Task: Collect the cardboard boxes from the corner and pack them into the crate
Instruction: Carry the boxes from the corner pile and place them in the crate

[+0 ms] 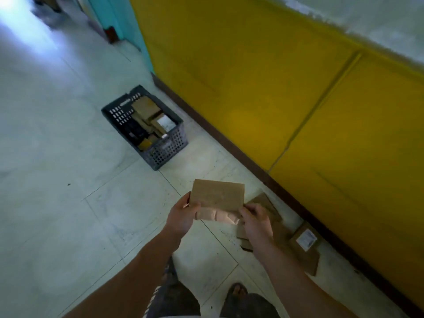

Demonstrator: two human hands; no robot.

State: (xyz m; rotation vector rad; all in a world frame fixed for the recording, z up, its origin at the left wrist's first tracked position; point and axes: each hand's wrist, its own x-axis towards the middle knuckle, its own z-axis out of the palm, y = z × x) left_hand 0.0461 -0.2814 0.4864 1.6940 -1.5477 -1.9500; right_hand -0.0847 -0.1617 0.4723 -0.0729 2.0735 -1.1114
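I hold a flat brown cardboard box (pixel 217 195) above the tiled floor with both hands. My left hand (pixel 182 218) grips its left edge and my right hand (pixel 255 220) grips its lower right corner. A grey perforated plastic crate (pixel 168 148) stands on the floor ahead and to the left, beside the wall, with several brown boxes (pixel 146 109) inside it. More cardboard boxes (pixel 281 235) lie on the floor by the skirting under my right hand, one carrying a white label (pixel 306 239).
A yellow wall (pixel 263 76) with a dark brown skirting (pixel 229 138) runs along the right. A turquoise door frame (pixel 124 21) stands at the far end. Pale floor tiles (pixel 68 157) stretch to the left. My legs and a sandalled foot (pixel 237 292) show at the bottom.
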